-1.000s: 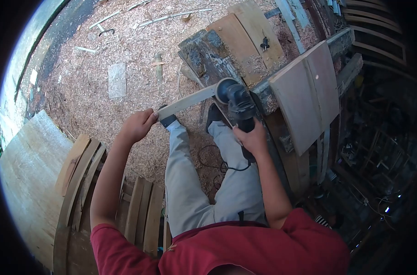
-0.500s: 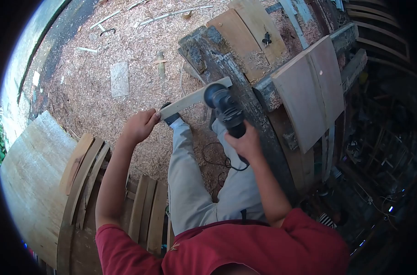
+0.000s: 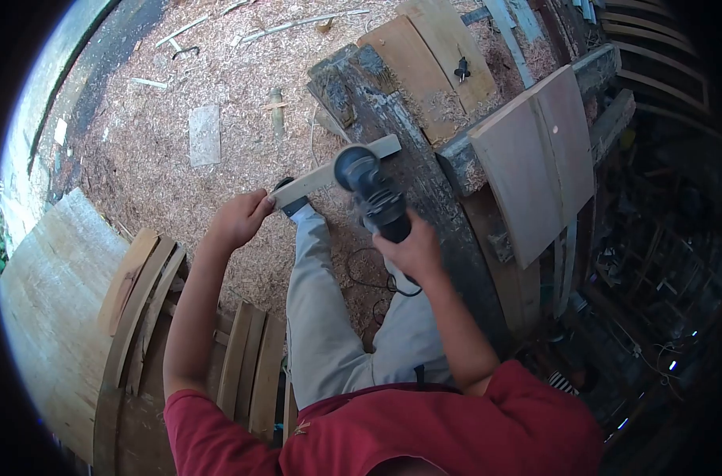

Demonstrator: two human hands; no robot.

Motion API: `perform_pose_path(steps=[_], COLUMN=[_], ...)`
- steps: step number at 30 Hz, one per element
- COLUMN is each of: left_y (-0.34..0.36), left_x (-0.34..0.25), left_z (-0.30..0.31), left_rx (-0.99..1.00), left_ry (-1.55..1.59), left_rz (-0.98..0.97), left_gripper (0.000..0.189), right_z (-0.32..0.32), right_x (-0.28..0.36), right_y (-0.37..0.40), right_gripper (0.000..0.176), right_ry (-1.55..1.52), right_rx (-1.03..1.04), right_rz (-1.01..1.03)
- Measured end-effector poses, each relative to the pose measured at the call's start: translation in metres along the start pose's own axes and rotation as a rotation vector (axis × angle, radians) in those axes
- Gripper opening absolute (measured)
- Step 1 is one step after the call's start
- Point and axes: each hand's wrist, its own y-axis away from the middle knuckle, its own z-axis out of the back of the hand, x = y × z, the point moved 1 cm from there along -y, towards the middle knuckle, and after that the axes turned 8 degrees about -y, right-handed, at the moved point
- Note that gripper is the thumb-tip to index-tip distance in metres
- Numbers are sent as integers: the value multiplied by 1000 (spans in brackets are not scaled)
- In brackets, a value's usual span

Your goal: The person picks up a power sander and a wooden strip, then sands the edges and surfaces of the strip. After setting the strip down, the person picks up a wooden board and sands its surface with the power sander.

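Note:
My left hand (image 3: 240,219) grips the near end of a narrow wooden strip (image 3: 307,183), thumb on top. The strip's far end rests on the edge of a weathered timber bench (image 3: 424,186). In my right hand (image 3: 415,247) is a black angle grinder (image 3: 381,202), fingers wrapped round its body. Its round disc (image 3: 356,166) lies over the strip, partway along it, and hides that stretch of wood. The grinder's cord (image 3: 361,270) loops down by my right leg.
Two boards (image 3: 420,67) lie across the bench, with a small black object (image 3: 461,70) on them. A wide panel (image 3: 535,159) leans at the right. Curved wooden pieces (image 3: 135,301) and a large sheet (image 3: 55,309) are at my left. Shavings (image 3: 162,182) cover the ground.
My right hand and the grinder have moved left along the strip, toward my left hand. More of the strip's far end shows. My left hand has barely moved.

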Motion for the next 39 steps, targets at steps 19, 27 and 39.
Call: perform_pose_path(steps=[19,27,39], left_y=[19,4,1], left_x=[-44,-31,-9], left_z=[-25,-18,-10], left_rx=[-352,-251,-266], left_ry=[-214,-243,-327], left_rz=[55,121,12], left_gripper=[33,36,29], right_z=[53,52,57], right_x=[-40,-24,-19], right_y=[1,-20,-38], right_gripper=[35,25,40], right_ry=[-262,-227,-202], right_rx=[-44,-82,-58], right_rz=[76,147,4])
